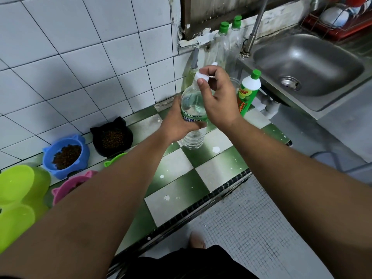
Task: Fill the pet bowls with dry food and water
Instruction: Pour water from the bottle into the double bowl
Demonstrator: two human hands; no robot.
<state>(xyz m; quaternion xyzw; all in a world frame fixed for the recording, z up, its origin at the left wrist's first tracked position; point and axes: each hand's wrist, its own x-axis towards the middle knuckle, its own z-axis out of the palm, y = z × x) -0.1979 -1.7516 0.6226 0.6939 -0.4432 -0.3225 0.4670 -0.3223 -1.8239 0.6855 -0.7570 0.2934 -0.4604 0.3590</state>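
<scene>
Left hand [179, 122] wrapped round labelled middle of clear plastic water bottle [191, 99], right hand [219, 97] pinching its white screw cap [200, 76]; bottle upright on green-and-white checked surface [201, 174]. Best to hold body firm without squeezing, twist cap only. Green detergent bottle [248, 91] just beside right wrist, probably easy to knock. Blue cat-eared bowl [66, 156] and black cat-eared bowl [111, 135] of kibble well to left; pink bowl [66, 186] partly hidden under left forearm.

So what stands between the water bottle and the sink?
In the head view, a green-capped dish-soap bottle and a clear jar stand between the water bottle and the sink; the right hand partly covers the jar.
</scene>
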